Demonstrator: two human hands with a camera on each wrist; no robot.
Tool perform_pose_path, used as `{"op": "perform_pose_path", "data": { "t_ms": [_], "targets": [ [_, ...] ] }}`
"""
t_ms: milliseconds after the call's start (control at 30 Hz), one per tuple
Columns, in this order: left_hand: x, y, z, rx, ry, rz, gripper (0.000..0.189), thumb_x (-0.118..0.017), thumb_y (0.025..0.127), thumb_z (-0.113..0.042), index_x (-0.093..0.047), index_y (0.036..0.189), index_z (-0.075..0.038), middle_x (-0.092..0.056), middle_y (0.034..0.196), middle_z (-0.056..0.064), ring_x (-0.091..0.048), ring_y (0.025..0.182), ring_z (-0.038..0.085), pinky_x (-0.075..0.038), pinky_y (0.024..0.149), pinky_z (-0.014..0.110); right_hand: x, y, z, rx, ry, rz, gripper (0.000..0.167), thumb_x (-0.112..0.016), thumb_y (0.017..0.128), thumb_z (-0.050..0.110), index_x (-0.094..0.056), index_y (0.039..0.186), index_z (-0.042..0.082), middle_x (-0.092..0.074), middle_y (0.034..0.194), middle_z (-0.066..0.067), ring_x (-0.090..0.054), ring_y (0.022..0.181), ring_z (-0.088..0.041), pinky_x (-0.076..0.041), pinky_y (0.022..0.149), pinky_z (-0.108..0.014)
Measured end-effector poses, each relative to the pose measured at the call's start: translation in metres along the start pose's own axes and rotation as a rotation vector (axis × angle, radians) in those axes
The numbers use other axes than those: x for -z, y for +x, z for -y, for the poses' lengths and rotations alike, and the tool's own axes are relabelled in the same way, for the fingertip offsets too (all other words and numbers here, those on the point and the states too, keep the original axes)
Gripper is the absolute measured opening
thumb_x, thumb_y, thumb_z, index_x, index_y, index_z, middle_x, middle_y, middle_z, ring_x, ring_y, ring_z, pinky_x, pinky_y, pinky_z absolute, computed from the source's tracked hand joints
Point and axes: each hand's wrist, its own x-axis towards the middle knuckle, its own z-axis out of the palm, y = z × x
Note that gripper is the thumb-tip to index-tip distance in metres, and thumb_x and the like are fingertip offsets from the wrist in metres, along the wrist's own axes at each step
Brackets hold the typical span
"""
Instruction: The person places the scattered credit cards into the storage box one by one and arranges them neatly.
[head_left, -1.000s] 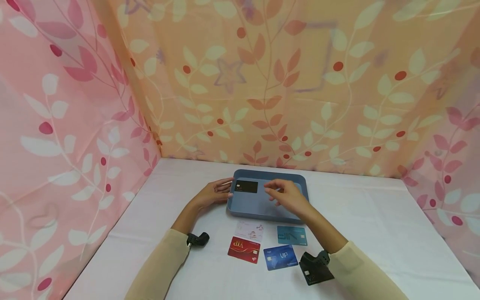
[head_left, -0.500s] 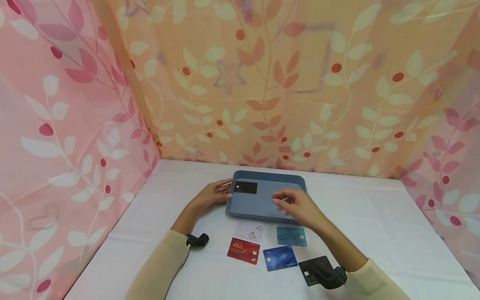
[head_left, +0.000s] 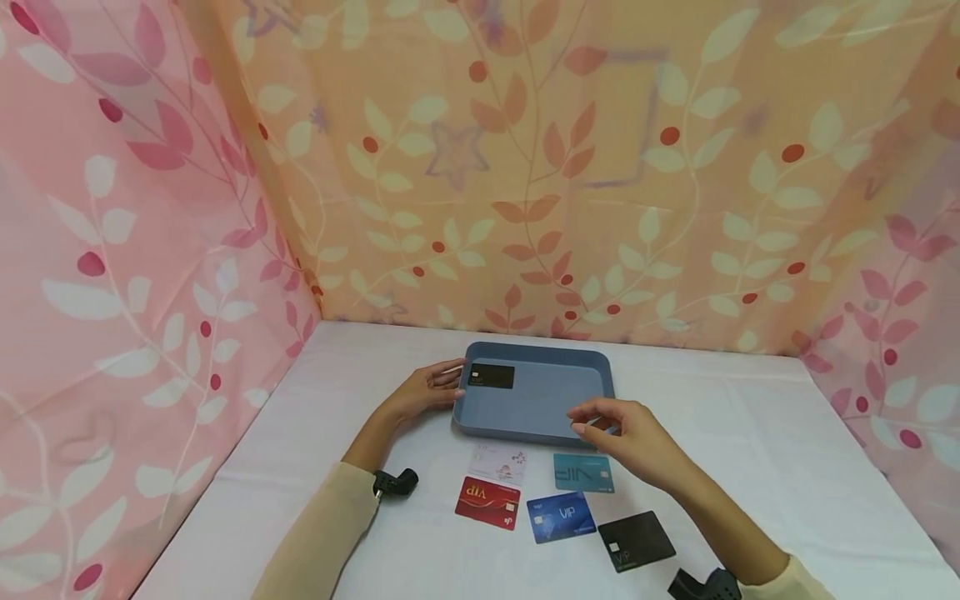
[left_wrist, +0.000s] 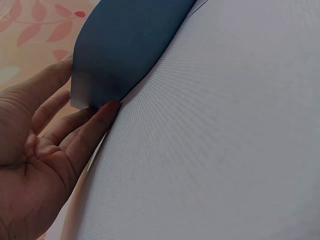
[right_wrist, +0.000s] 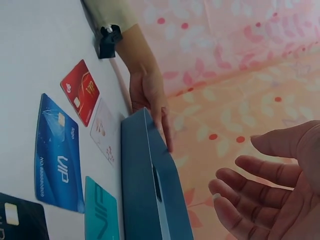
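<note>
A blue-grey tray (head_left: 540,417) sits on the table with a black card (head_left: 491,377) inside, near its back left corner. My left hand (head_left: 422,389) touches the tray's left end; in the left wrist view its fingertips (left_wrist: 111,107) rest against the tray wall (left_wrist: 125,50). Over the tray's front right corner hovers my right hand (head_left: 630,437), fingers loosely bent, holding nothing. In front of the tray lie a teal card (head_left: 583,473), a pale pink-white card (head_left: 498,464), a red card (head_left: 487,502), a blue card (head_left: 561,517) and another black card (head_left: 637,540).
A white cloth (head_left: 360,350) covers the table. Patterned curtains (head_left: 420,208) hang behind and at both sides. Each wrist wears a small black camera, one showing on the left wrist (head_left: 396,481).
My right hand has drawn back from above the tray's middle, rightward and toward me, uncovering the black card on the table. The left hand has stayed at the tray.
</note>
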Motion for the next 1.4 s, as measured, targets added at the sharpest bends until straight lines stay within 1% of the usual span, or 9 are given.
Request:
{"op": "perform_pose_path", "data": {
  "t_ms": [133, 300, 467, 567, 767, 900, 1033, 1200, 1400],
  "targets": [
    [0.000, -0.001, 0.000, -0.001, -0.008, -0.004, 0.072, -0.074, 0.093, -0.007, -0.040, 0.156, -0.009, -0.038, 0.159, 0.016, -0.038, 0.146, 0.031, -0.053, 0.099, 0.039, 0.003, -0.008, -0.002, -0.010, -0.042, -0.009, 0.025, -0.071, 0.097, 0.030, -0.074, 0.116, 0.013, -0.074, 0.110, -0.002, -0.067, 0.091, -0.015, -0.056, 0.075, -0.028],
    [0.000, -0.002, 0.001, -0.007, -0.011, 0.001, 0.072, -0.074, 0.093, -0.007, -0.040, 0.156, -0.008, -0.037, 0.159, 0.018, -0.037, 0.146, 0.033, -0.053, 0.099, 0.039, 0.006, -0.019, -0.008, -0.031, -0.068, -0.013, 0.024, -0.072, 0.096, 0.030, -0.074, 0.114, 0.014, -0.074, 0.108, 0.000, -0.067, 0.093, -0.012, -0.055, 0.076, -0.028],
    [-0.001, -0.002, 0.000, 0.005, -0.026, -0.013, 0.071, -0.075, 0.092, -0.007, -0.043, 0.155, -0.011, -0.040, 0.158, 0.015, -0.040, 0.145, 0.030, -0.054, 0.098, 0.039, 0.008, -0.028, -0.013, -0.046, -0.068, 0.005, 0.025, -0.074, 0.094, 0.032, -0.075, 0.112, 0.015, -0.074, 0.106, 0.001, -0.067, 0.091, -0.012, -0.056, 0.074, -0.028],
    [-0.001, -0.001, 0.000, 0.004, -0.027, -0.017, 0.071, -0.075, 0.092, -0.006, -0.043, 0.155, -0.011, -0.040, 0.158, 0.014, -0.040, 0.145, 0.029, -0.054, 0.098, 0.038, 0.010, -0.033, -0.014, -0.048, -0.063, 0.021, 0.022, -0.075, 0.094, 0.029, -0.075, 0.110, 0.015, -0.074, 0.105, 0.000, -0.066, 0.089, -0.011, -0.056, 0.072, -0.027],
    [-0.001, -0.001, 0.001, 0.006, -0.033, -0.020, 0.071, -0.075, 0.092, -0.005, -0.044, 0.155, -0.010, -0.041, 0.158, 0.013, -0.039, 0.145, 0.028, -0.053, 0.099, 0.038, 0.013, -0.040, -0.021, -0.060, -0.055, 0.056, 0.021, -0.077, 0.092, 0.026, -0.074, 0.108, 0.014, -0.072, 0.095, 0.004, -0.065, 0.084, -0.011, -0.056, 0.069, -0.027],
    [-0.001, -0.001, 0.001, 0.001, -0.026, -0.021, 0.071, -0.075, 0.092, -0.006, -0.043, 0.155, -0.010, -0.041, 0.158, 0.014, -0.038, 0.146, 0.028, -0.053, 0.099, 0.038, 0.018, -0.044, -0.028, -0.031, -0.051, 0.102, 0.023, -0.078, 0.091, 0.027, -0.075, 0.110, 0.015, -0.072, 0.095, 0.002, -0.065, 0.083, -0.010, -0.055, 0.069, -0.027],
    [-0.001, -0.001, 0.002, 0.008, -0.024, -0.024, 0.070, -0.076, 0.092, -0.006, -0.044, 0.155, -0.012, -0.042, 0.158, 0.012, -0.039, 0.146, 0.027, -0.052, 0.100, 0.038, 0.021, -0.046, -0.036, 0.001, -0.050, 0.179, 0.024, -0.080, 0.089, 0.026, -0.074, 0.110, 0.014, -0.073, 0.097, -0.001, -0.064, 0.083, -0.009, -0.054, 0.071, -0.026],
    [-0.001, -0.001, 0.001, 0.016, -0.012, -0.033, 0.070, -0.077, 0.091, -0.009, -0.046, 0.154, -0.015, -0.043, 0.157, 0.010, -0.040, 0.145, 0.026, -0.050, 0.103, 0.038, 0.024, -0.048, -0.050, 0.028, -0.057, 0.271, 0.027, -0.081, 0.088, 0.024, -0.073, 0.110, 0.010, -0.072, 0.093, 0.002, -0.063, 0.082, -0.008, -0.054, 0.071, -0.026],
    [-0.001, -0.001, -0.001, 0.016, -0.009, -0.037, 0.071, -0.078, 0.091, -0.010, -0.046, 0.154, -0.015, -0.044, 0.157, 0.009, -0.040, 0.145, 0.025, -0.048, 0.105, 0.037, 0.024, -0.046, -0.066, 0.051, -0.059, 0.337, 0.031, -0.082, 0.087, 0.025, -0.072, 0.110, 0.008, -0.070, 0.092, 0.000, -0.063, 0.081, -0.007, -0.055, 0.071, -0.027]
  ]
}}
